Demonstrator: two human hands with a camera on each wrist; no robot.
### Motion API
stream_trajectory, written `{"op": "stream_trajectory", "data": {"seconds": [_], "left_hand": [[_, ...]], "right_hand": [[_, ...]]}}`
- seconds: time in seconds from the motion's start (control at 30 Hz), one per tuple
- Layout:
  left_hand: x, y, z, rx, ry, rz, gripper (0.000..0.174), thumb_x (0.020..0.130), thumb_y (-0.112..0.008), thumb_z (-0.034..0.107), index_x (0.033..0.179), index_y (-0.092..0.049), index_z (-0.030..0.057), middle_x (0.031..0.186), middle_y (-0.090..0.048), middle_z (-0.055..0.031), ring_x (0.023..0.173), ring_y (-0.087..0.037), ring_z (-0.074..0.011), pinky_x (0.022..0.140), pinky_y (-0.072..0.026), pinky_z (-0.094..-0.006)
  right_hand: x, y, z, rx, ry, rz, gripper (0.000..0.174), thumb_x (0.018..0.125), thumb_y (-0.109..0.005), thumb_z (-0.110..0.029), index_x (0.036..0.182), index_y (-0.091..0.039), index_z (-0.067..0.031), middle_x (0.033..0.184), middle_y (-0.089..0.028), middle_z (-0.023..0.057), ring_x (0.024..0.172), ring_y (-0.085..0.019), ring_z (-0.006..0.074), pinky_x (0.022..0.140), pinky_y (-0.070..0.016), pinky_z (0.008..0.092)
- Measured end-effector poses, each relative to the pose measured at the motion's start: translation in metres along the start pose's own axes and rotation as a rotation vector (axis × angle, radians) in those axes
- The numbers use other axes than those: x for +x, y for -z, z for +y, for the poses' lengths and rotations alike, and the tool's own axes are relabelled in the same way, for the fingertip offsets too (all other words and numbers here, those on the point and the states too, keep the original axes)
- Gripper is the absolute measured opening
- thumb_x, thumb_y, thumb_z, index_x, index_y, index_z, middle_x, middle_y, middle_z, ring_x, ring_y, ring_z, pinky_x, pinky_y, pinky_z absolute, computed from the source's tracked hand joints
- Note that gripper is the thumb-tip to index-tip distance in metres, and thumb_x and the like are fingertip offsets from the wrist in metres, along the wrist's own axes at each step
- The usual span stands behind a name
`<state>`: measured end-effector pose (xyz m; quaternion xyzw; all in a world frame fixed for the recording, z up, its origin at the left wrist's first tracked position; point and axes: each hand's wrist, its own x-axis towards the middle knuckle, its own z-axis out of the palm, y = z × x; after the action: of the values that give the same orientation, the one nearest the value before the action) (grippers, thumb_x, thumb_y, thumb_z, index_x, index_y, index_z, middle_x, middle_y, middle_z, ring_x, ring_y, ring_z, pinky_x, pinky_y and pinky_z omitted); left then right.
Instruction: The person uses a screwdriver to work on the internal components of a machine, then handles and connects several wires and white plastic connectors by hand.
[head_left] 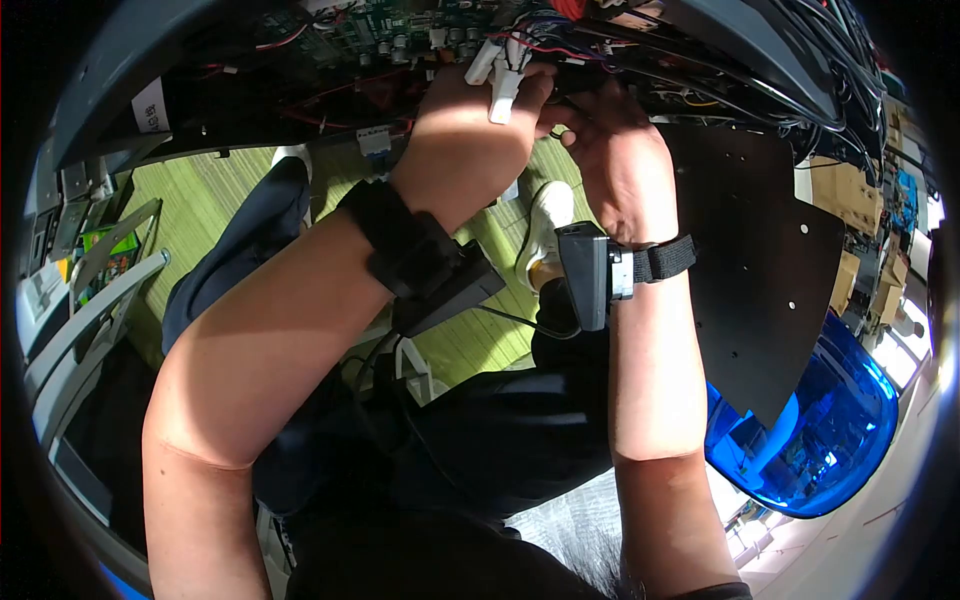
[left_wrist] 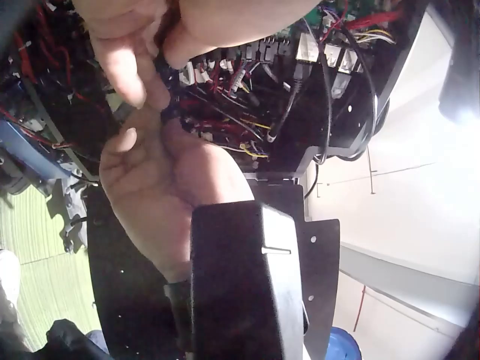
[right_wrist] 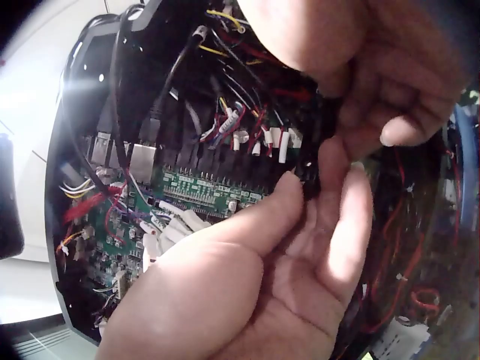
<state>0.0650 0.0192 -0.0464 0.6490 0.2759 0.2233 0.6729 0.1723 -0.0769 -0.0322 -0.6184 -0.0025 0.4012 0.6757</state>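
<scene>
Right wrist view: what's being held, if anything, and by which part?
Can't be told: the left hand and right hand come together at the fingers, which hide anything gripped between them.

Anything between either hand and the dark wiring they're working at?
Nothing visible: left hand and right hand are both at the dark wiring. White connectors overlap the left hand, not in between. Fingers partly hide the contact.

Dark piece (left_wrist: pixel 172 75) between fingers (right_wrist: pixel 351 225), mostly hidden
</scene>
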Motion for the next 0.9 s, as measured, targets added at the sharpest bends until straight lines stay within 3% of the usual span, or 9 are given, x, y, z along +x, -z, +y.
{"op": "stream_trajectory", "data": {"seconds": [0.07,0.13,0.17,0.23,0.27,0.43,0.5,0.9], "left_hand": [[0.002,0.0,-0.005,0.087,-0.059,0.012,0.02,0.09,-0.053,0.018,0.096,-0.062,0.0013,0.085,-0.066,-0.0129,0.074,-0.064,-0.0269,0.063,-0.0503,-0.0336],[0.004,0.001,-0.011,0.167,-0.291,0.034,0.021,0.089,-0.054,0.018,0.097,-0.062,0.0003,0.085,-0.066,-0.014,0.072,-0.065,-0.0275,0.062,-0.0508,-0.0335],[0.004,0.0,-0.009,0.165,-0.293,0.032,0.021,0.089,-0.054,0.018,0.097,-0.062,0.0003,0.085,-0.066,-0.014,0.072,-0.065,-0.0275,0.062,-0.0508,-0.0335],[0.004,0.0,-0.006,0.049,-0.143,0.007,0.02,0.09,-0.053,0.016,0.097,-0.062,-0.0009,0.086,-0.066,-0.0144,0.074,-0.066,-0.0252,0.063,-0.0513,-0.0326],[0.002,0.005,0.018,-0.186,0.213,-0.119,0.027,0.093,-0.05,0.011,0.114,-0.053,-0.0072,0.111,-0.059,-0.0172,0.097,-0.062,-0.0239,0.083,-0.0532,-0.03],[0.001,0.003,0.02,-0.267,0.233,-0.088,0.029,0.094,-0.051,0.013,0.116,-0.053,-0.0063,0.112,-0.059,-0.0159,0.098,-0.062,-0.024,0.083,-0.0536,-0.0302],[0.002,0.0,0.018,-0.365,0.225,-0.025,0.021,0.09,-0.055,0.009,0.105,-0.056,-0.0057,0.096,-0.064,-0.0135,0.081,-0.066,-0.0204,0.068,-0.0557,-0.028],[0.004,0.0,0.019,-0.42,0.27,0.0,0.023,0.091,-0.054,0.008,0.108,-0.053,-0.0073,0.102,-0.059,-0.0155,0.086,-0.065,-0.0231,0.074,-0.0561,-0.0297]], "right_hand": [[0.001,0.002,0.0,-0.007,0.002,0.002,0.022,0.096,-0.042,-0.02,0.105,-0.051,-0.0021,0.094,-0.061,0.0118,0.076,-0.062,0.0169,0.062,-0.0445,0.0259],[0.002,0.003,0.001,0.016,0.0,-0.026,0.021,0.096,-0.044,-0.02,0.105,-0.051,-0.0026,0.095,-0.061,0.0111,0.075,-0.062,0.0163,0.063,-0.0449,0.026],[0.003,0.004,0.002,0.015,0.003,-0.024,0.021,0.096,-0.044,-0.02,0.105,-0.051,-0.0026,0.095,-0.061,0.0111,0.075,-0.062,0.0163,0.063,-0.0449,0.026],[0.004,0.006,0.003,0.046,-0.019,-0.028,0.02,0.095,-0.045,-0.019,0.106,-0.051,-0.0033,0.095,-0.061,0.0102,0.075,-0.061,0.0162,0.062,-0.045,0.0256],[0.006,0.008,0.004,0.072,-0.001,-0.073,0.019,0.095,-0.045,-0.017,0.105,-0.053,-0.0034,0.095,-0.061,0.0095,0.075,-0.061,0.0158,0.06,-0.0446,0.0246],[0.0,0.0,-0.002,0.029,0.009,0.004,0.019,0.095,-0.045,-0.015,0.104,-0.055,-0.0016,0.092,-0.063,0.0092,0.073,-0.06,0.0143,0.059,-0.0436,0.0232],[0.0,0.0,-0.003,0.027,0.014,-0.005,0.02,0.096,-0.044,-0.016,0.104,-0.055,-0.001,0.091,-0.063,0.0092,0.071,-0.059,0.0139,0.058,-0.0432,0.0232],[-0.005,-0.005,-0.01,0.018,-0.009,0.019,0.024,0.097,-0.042,-0.018,0.106,-0.055,-0.0003,0.093,-0.065,0.0101,0.07,-0.06,0.0131,0.057,-0.0412,0.0219]]}}
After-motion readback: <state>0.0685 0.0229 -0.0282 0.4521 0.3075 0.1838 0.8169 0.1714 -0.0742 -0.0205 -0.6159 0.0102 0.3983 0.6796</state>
